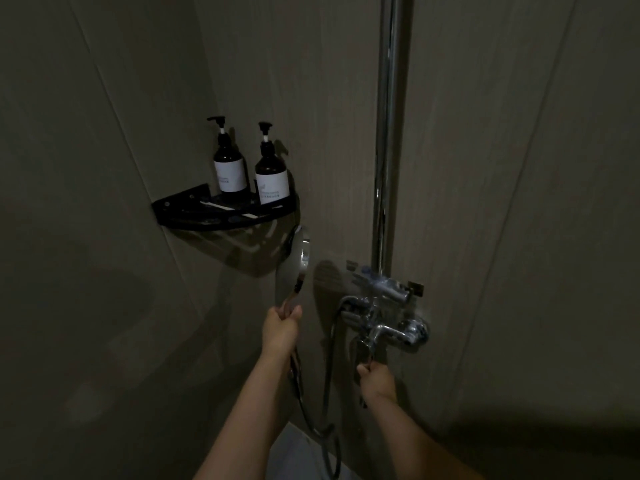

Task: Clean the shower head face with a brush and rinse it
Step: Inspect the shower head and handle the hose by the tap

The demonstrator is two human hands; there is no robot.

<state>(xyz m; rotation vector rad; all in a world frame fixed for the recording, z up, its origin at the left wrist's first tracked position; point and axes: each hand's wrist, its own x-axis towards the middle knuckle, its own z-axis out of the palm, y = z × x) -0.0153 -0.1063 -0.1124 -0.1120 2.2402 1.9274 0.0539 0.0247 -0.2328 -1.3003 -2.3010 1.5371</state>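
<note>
Your left grip [281, 323] clasps the shower head [296, 263] handle left of the mixer valve [382, 318], your right grip [375, 377] pinching its lever [363, 349] below.

Brightness: I see a dim, murky shower corner.
Glare: highlights on the chrome pipe [386, 133].
Shadows: under the shelf [221, 220].
Edges: walls bow.

I find no legible text. The left dark brown glass pump bottle [229, 161] carries a white paper label [231, 174] with faint grey print, too small and dim to read. The right dark brown glass pump bottle [271, 168] carries a similar white label [273, 187], with a small grey mark and a line of print, equally unreadable.
</note>
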